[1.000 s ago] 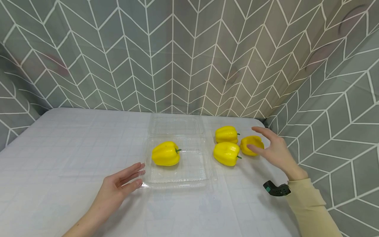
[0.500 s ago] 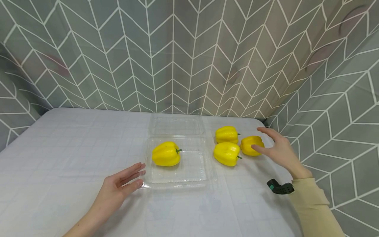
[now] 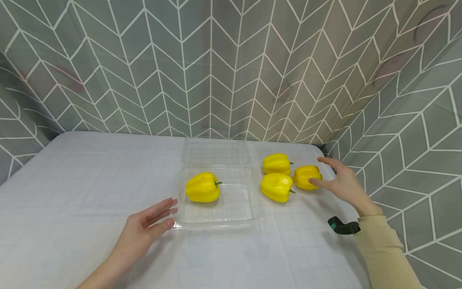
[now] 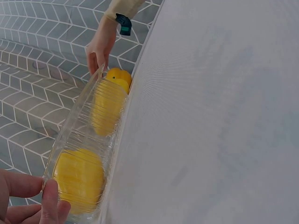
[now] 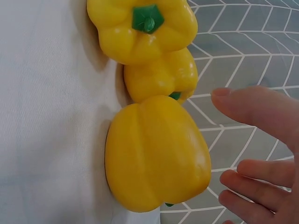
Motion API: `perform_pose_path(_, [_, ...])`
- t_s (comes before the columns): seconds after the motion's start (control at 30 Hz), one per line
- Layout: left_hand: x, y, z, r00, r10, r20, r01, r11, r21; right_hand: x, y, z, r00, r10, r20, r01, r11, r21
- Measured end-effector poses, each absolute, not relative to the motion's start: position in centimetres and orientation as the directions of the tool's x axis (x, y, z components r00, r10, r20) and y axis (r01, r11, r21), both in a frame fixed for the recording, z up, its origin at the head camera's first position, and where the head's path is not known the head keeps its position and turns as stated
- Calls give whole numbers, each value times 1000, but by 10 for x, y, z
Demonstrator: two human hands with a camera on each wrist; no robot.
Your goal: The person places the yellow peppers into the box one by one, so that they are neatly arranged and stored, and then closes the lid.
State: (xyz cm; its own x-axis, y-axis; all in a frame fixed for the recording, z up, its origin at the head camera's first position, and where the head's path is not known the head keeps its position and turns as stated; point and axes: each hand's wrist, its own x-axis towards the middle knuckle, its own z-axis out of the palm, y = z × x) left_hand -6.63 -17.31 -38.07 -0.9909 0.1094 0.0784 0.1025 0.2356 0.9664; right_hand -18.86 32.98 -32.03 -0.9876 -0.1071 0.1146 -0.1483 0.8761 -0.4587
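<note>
A yellow bell pepper (image 3: 203,187) lies in the left half of an open clear plastic clamshell container (image 3: 231,218). At the container's front left corner my left hand (image 3: 146,224) pinches the rim between thumb and fingers; the left wrist view shows its fingertips (image 4: 49,198) there. To the right of the container are three more yellow peppers: a rear one (image 3: 276,164), a front one (image 3: 276,187) and a right one (image 3: 304,177). My right hand (image 3: 343,184) is beside the right pepper, thumb and fingers spread. In the right wrist view a gap separates this hand from that pepper (image 5: 156,154).
The container's lid (image 3: 216,154) is folded back flat behind its base. A white cloth (image 3: 90,172) covers the table, and patterned grey curtains (image 3: 231,72) rise along its back and right side. A black strap device (image 3: 344,226) sits on the right wrist.
My right hand has drawn back a little to the right, away from the right pepper, whose visible side has changed from hollow-looking to rounded. The left hand and the container have stayed put.
</note>
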Motion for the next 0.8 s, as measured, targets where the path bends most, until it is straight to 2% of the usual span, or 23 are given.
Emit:
perform_pose_path(0.47, [-66, -173, -381, -992, 107, 72, 95, 235, 967, -192, 334, -327, -992, -123, 19, -119, 892, -436])
perform_pose_path(0.8, [-66, -174, -381, -991, 110, 75, 98, 218, 971, -196, 335, -337, -989, -145, 39, -147, 880, -452])
